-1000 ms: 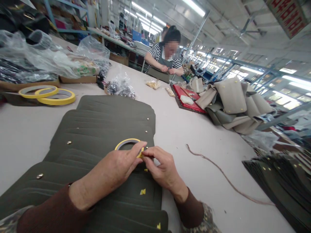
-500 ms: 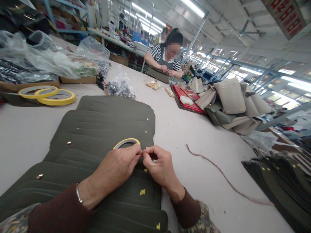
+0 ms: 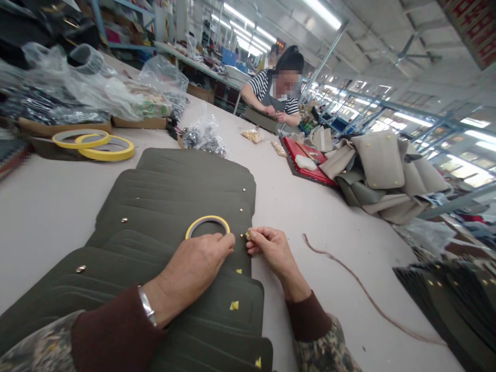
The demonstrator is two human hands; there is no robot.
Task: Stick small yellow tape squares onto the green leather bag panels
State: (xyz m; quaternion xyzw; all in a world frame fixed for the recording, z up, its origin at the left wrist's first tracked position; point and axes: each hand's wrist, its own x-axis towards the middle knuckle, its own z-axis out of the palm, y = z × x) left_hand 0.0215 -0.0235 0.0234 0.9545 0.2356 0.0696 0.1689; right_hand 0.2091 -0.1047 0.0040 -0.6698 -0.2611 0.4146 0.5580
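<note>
My left hand [image 3: 205, 258] is closed around a roll of yellow tape [image 3: 209, 219], whose upper arc shows above the fingers. A short way to its right, my right hand [image 3: 269, 248] pinches a small piece of yellow tape [image 3: 248, 235] beside a gold stud [image 3: 242, 236]. Both are over a fanned stack of dark olive panels [image 3: 186, 191] with metal studs along their edges. Several yellow tape bits, such as this one [image 3: 234, 306], stick to the panels' right edge nearer to me.
Two yellow tape rolls [image 3: 106, 148] lie at the left, by plastic-wrapped goods [image 3: 96, 95]. A brown cord [image 3: 349, 276] runs along the table at right, near dark panels [image 3: 437, 299]. Beige bag parts [image 3: 377, 160] are heaped beyond. A co-worker [image 3: 275, 93] works across the table.
My hands have drawn apart: the right moved rightward with a piece of tape, while the left stayed with the roll. The whole view has shifted slightly.
</note>
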